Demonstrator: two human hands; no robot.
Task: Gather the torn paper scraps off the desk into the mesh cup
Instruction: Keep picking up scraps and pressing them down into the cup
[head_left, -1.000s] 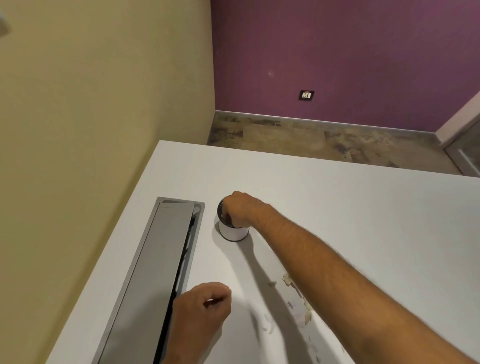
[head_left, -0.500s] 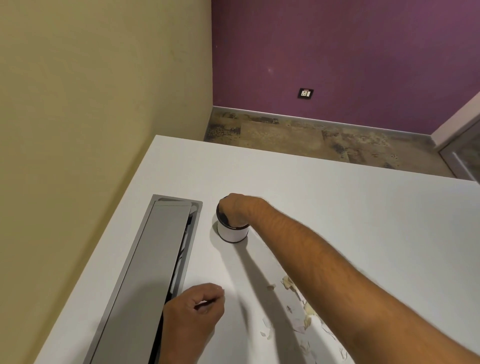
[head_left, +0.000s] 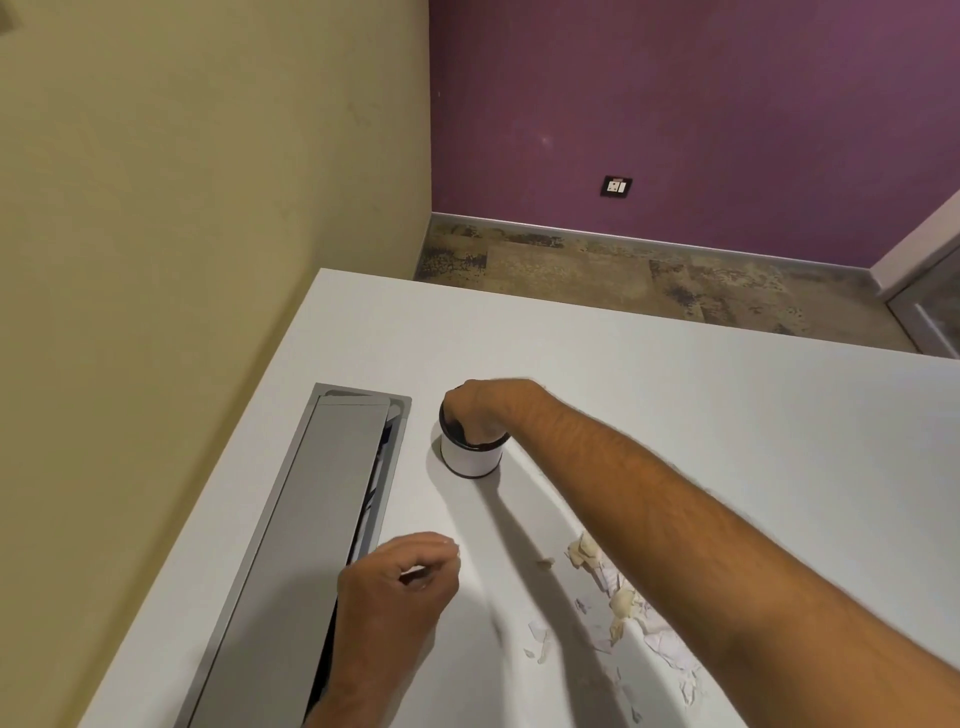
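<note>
Fingertips of right hand (head_left: 480, 410) hidden inside mesh cup (head_left: 471, 456).

Matt desk (head_left: 675, 415), seemingly metal hatch (head_left: 311, 519)

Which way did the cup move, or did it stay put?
No. The cup sits just as far to the right of the grey cable hatch's far end as before, under the right hand.

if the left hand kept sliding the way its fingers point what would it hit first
Probably the paper scraps: the left hand points its curled fingers rightward over bare desk toward them, though the right forearm's height there is unclear.
</note>
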